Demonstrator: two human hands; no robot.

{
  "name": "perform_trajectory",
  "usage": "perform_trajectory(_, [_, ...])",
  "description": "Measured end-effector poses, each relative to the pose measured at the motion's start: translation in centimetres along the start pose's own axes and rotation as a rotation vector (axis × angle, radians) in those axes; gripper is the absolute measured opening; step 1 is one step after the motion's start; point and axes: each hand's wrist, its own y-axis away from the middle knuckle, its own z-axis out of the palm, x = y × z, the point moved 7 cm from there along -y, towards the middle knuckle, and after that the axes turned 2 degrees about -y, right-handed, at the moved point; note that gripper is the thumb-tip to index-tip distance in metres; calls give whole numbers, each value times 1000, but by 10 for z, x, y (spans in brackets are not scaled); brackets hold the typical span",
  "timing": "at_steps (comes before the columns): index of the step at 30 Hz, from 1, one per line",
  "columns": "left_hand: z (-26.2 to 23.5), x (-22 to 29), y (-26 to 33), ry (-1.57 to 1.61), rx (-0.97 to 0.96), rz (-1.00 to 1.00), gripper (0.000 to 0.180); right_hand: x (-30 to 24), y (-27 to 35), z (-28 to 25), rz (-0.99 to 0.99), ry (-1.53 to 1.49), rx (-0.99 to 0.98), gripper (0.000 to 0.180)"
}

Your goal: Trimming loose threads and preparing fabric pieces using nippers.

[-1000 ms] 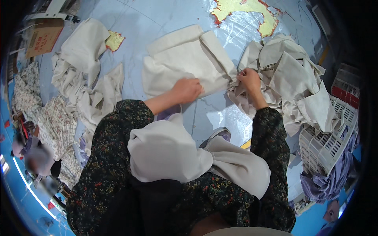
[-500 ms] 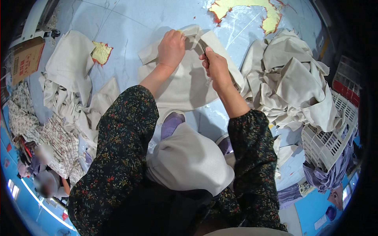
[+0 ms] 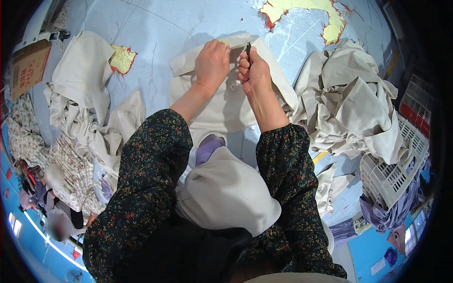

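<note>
A pale beige garment piece [image 3: 222,111] lies spread on the work surface in front of me, its far edge folded into a band. My left hand [image 3: 212,63] is closed on that far edge, fingertips pinched together beside a small yellowish spot. Close by on the right, my right hand [image 3: 255,70] is wrapped round small dark thread snips [image 3: 248,48], whose tip points away from me; the handles are mostly hidden by the fingers. A little whitish scrap [image 3: 234,85] shows below the right fingers, and I cannot tell whether it is held.
Heaped beige cloth [image 3: 349,89] lies to the right, partly over a white plastic basket [image 3: 394,174]. More beige cloth [image 3: 80,70] is piled at left, near a cardboard box [image 3: 30,68] and floral fabric [image 3: 68,172]. The blue surface [image 3: 155,28] has peeled yellow patches. People are at lower left.
My right hand has drawn back slightly toward me and turned, lifting the snips off the cloth's edge. My left hand still pinches the edge, shifted a little right.
</note>
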Motion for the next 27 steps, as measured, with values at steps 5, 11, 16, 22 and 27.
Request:
perform_trajectory(5, [-8,-14,13,5,-106,-45,16,-6,-4,-12,-132,-21,107,39])
perform_trajectory(11, [-65,-101,109,-252,122,-552,53,-1,24,21,-149,486,-232,39])
perform_trajectory(16, [-69,-135,152,-10,33,-688,24,81,18,69,-59,790,-489,42])
perform_trajectory(22, [-74,-97,143,65,97,-626,17,115,-23,68,-8,1188,-437,55])
perform_trajectory(27, [-72,-107,160,4,104,-538,28,143,-32,90,-490,1688,-925,29])
